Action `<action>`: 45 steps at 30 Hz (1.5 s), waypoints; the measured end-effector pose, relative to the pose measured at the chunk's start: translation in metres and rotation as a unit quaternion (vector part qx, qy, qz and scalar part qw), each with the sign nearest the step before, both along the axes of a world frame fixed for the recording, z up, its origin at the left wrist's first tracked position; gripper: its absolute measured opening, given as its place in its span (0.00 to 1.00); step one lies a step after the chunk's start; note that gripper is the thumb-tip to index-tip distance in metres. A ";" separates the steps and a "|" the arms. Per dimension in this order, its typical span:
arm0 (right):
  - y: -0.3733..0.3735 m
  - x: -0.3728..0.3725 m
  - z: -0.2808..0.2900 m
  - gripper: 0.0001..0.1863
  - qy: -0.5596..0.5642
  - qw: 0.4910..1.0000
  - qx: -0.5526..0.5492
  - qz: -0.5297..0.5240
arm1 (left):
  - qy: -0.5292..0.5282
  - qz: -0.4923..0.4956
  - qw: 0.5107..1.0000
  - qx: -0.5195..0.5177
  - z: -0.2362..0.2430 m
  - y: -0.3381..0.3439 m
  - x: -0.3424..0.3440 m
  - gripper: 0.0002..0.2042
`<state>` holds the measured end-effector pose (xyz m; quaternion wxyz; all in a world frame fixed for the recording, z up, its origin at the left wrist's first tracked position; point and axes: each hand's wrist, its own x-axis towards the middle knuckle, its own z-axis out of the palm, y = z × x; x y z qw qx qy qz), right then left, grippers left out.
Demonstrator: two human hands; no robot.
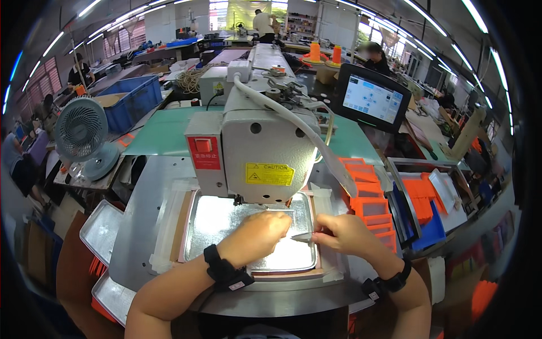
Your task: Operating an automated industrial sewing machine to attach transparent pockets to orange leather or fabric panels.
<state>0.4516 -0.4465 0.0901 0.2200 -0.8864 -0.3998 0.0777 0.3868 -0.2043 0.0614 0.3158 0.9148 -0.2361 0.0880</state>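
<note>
In front of the sewing machine's grey head (pixel 259 141), a shiny silver tray-like plate (pixel 212 226) lies on the machine bed under bright light. My left hand (pixel 262 233) is over the middle of this plate, just below the needle area. Its fingers are curled together, and what they hold, if anything, is hidden. My right hand (pixel 341 233), at the plate's right edge, pinches a small pointed metal tool (pixel 302 237) that looks like thread snips. The tool's tip points left, toward my left hand. Glare washes out the plate's middle.
Orange-framed pieces (pixel 372 209) lie in a row to the right, beside a bin of orange pieces (pixel 418 198). Two silver trays (pixel 104 229) sit at the left. A fan (pixel 82 130), blue crate (pixel 132 101) and touchscreen (pixel 372 97) stand beyond; people work farther back.
</note>
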 end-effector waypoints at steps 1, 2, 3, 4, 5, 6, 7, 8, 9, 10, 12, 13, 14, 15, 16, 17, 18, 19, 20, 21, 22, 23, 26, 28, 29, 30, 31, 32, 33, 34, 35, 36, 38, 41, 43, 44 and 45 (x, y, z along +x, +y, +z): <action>-0.004 -0.001 0.001 0.18 0.028 0.999 0.016 -0.017 | -0.013 -0.002 1.000 0.025 -0.001 0.006 -0.009 0.05; -0.008 -0.002 0.002 0.21 0.052 0.998 0.014 -0.026 | -0.022 -0.002 0.998 0.051 0.001 0.014 -0.017 0.06; -0.008 -0.007 0.004 0.20 0.052 0.998 0.005 -0.033 | -0.020 0.025 0.998 0.060 0.008 0.025 -0.027 0.08; -0.012 -0.014 0.005 0.20 0.053 0.998 -0.005 -0.045 | -0.017 0.048 0.996 0.067 0.019 0.035 -0.042 0.10; -0.014 -0.018 0.006 0.20 0.055 0.996 -0.016 -0.060 | -0.012 0.068 0.995 0.074 0.027 0.046 -0.055 0.12; -0.014 -0.020 0.007 0.22 0.114 0.989 -0.066 -0.069 | -0.007 0.150 0.981 0.122 0.033 0.061 -0.067 0.15; -0.015 -0.021 -0.003 0.23 0.076 0.996 -0.015 -0.046 | -0.002 0.229 0.959 0.167 0.035 0.075 -0.076 0.19; -0.019 -0.024 -0.017 0.25 0.037 0.998 0.035 -0.025 | 0.012 0.275 0.946 0.169 0.033 0.086 -0.082 0.19; -0.022 -0.026 -0.025 0.27 -0.003 0.996 0.084 -0.005 | 0.027 0.320 0.932 0.170 0.031 0.095 -0.087 0.19; -0.018 -0.028 -0.023 0.28 0.002 0.997 0.075 -0.016 | 0.041 0.368 0.913 0.172 0.030 0.102 -0.094 0.19; -0.004 -0.033 -0.018 0.31 0.012 0.998 0.054 -0.036 | 0.115 0.331 0.932 0.091 0.017 0.118 -0.096 0.16; 0.000 -0.034 -0.018 0.32 0.007 0.998 0.050 -0.035 | 0.152 0.307 0.938 0.048 0.013 0.120 -0.093 0.15; 0.003 -0.034 -0.019 0.33 0.002 0.998 0.046 -0.035 | 0.137 0.313 0.938 0.058 0.012 0.119 -0.092 0.14; 0.006 -0.034 -0.019 0.34 -0.004 0.999 0.042 -0.034 | 0.121 0.318 0.938 0.069 0.014 0.114 -0.090 0.13; 0.009 -0.034 -0.016 0.34 0.005 0.999 0.028 -0.039 | 0.106 0.324 0.937 0.078 0.014 0.111 -0.089 0.12; 0.012 -0.032 -0.012 0.33 0.014 0.999 0.013 -0.044 | 0.071 0.319 0.942 0.073 0.011 0.111 -0.088 0.11; 0.014 -0.032 -0.010 0.33 0.022 0.999 -0.001 -0.048 | 0.036 0.314 0.946 0.069 0.007 0.112 -0.088 0.10; 0.014 -0.031 -0.010 0.33 0.021 0.999 0.003 -0.048 | -0.002 0.307 0.950 0.063 0.005 0.112 -0.086 0.08; 0.014 -0.030 -0.011 0.34 0.019 0.999 0.007 -0.047 | 0.021 0.310 0.949 0.044 0.007 0.111 -0.086 0.09; 0.014 -0.030 -0.011 0.34 0.018 0.999 0.011 -0.047 | 0.044 0.312 0.949 0.025 0.011 0.110 -0.087 0.09; 0.015 -0.029 -0.009 0.33 0.049 0.998 0.008 -0.050 | 0.069 0.316 0.946 0.007 0.014 0.109 -0.089 0.10; 0.018 -0.028 -0.005 0.32 0.079 0.995 0.005 -0.052 | 0.061 0.319 0.946 -0.007 0.015 0.111 -0.091 0.12; 0.026 -0.026 -0.001 0.31 0.107 0.993 -0.006 -0.046 | 0.071 0.337 0.937 -0.059 0.019 0.114 -0.098 0.20; 0.030 -0.025 -0.001 0.30 0.106 0.994 -0.017 -0.034 | 0.121 0.357 0.920 -0.109 0.028 0.112 -0.106 0.26; 0.032 -0.023 -0.001 0.30 0.106 0.994 -0.024 -0.028 | 0.120 0.356 0.917 -0.130 0.029 0.113 -0.109 0.28; 0.034 -0.022 -0.002 0.30 0.107 0.994 -0.031 -0.020 | 0.120 0.356 0.915 -0.150 0.029 0.116 -0.113 0.30; 0.036 -0.021 -0.003 0.30 0.099 0.994 -0.034 -0.011 | 0.120 0.353 0.912 -0.171 0.030 0.118 -0.117 0.32; 0.039 -0.020 -0.005 0.30 0.091 0.995 -0.037 -0.002 | 0.149 0.344 0.901 -0.220 0.035 0.120 -0.121 0.33; 0.042 -0.019 -0.006 0.30 0.084 0.996 -0.040 0.008 | 0.177 0.333 0.887 -0.268 0.043 0.122 -0.126 0.35; 0.047 -0.019 -0.007 0.29 0.077 0.995 -0.059 0.010 | 0.176 0.315 0.879 -0.313 0.048 0.122 -0.129 0.36; 0.053 -0.019 -0.008 0.29 0.071 0.994 -0.079 0.011 | 0.177 0.297 0.868 -0.357 0.052 0.121 -0.133 0.37; 0.058 -0.019 -0.009 0.29 0.064 0.993 -0.098 0.013 | 0.149 0.269 0.864 -0.399 0.053 0.117 -0.136 0.38; 0.062 -0.017 -0.014 0.26 0.040 0.996 -0.068 0.038 | 0.136 0.214 0.855 -0.453 0.066 0.109 -0.142 0.40; 0.069 -0.013 -0.019 0.22 0.030 0.997 -0.052 0.053 | 0.046 0.204 0.841 -0.500 0.069 0.092 -0.144 0.42; 0.068 -0.011 -0.023 0.21 0.033 0.997 -0.032 0.055 | 0.030 0.181 0.849 -0.495 0.073 0.082 -0.139 0.46; 0.066 -0.010 -0.027 0.20 0.034 0.998 -0.013 0.057 | 0.020 0.176 0.845 -0.504 0.073 0.078 -0.136 0.46; 0.064 -0.008 -0.029 0.20 0.035 0.998 0.006 0.059 | 0.011 0.170 0.841 -0.514 0.074 0.073 -0.133 0.47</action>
